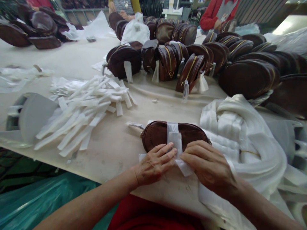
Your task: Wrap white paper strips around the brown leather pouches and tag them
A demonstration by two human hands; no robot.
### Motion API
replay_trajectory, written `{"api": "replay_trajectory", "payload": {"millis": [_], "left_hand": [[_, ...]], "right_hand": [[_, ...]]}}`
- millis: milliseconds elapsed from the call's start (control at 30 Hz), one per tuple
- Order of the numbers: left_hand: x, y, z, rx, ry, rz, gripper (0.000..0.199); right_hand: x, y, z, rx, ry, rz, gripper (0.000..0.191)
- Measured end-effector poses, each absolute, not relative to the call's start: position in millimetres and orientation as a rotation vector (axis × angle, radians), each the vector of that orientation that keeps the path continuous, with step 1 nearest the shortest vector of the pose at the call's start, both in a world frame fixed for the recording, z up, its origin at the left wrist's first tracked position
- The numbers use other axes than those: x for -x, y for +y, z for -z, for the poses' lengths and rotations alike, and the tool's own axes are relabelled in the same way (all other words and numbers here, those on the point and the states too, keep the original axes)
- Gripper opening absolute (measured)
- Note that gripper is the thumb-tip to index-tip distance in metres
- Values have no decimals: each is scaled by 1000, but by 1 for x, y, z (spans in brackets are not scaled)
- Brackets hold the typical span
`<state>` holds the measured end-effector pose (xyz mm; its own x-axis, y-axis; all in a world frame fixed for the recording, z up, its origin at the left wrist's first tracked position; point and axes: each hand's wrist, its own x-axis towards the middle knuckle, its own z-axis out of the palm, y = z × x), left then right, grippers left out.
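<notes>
Just beyond the left hand's (153,164) slightly parted fingers lies the brown bag (155,135); the right hand's (211,166) seem clamped on the white strip (175,140), where uneven pulling could skew it.

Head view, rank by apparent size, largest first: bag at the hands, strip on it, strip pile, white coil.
1. Strip pile and white coil, too alike to rank
2. Bag
3. Strip

On the table (103,163), a pouch (155,135) lies before the person, between a heap of strips (88,107) on its left and a coil of wrapping (266,140) on its right. Zippered bags (168,62) stand behind it; other bags (44,27) lie piled far left.
</notes>
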<state>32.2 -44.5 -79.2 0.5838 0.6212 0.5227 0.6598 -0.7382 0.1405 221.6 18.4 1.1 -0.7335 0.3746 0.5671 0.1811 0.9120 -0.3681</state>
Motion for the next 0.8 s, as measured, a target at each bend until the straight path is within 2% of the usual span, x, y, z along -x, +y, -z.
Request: {"api": "replay_trajectory", "payload": {"millis": [333, 467, 700, 800], "left_hand": [[-27, -41, 77, 2866, -1142, 1022, 29], [-25, -40, 78, 2906, -1171, 1059, 19], [-31, -38, 67, 2898, -1211, 1254, 13], [-37, -38, 62, 2803, -1327, 1104, 24]], "right_hand": [[-204, 68, 42, 599, -2405, -527, 21], [-202, 68, 52, 735, -2380, -570, 21], [-200, 68, 63, 861, -2383, -614, 16], [-201, 68, 66, 863, -2365, -618, 16]]}}
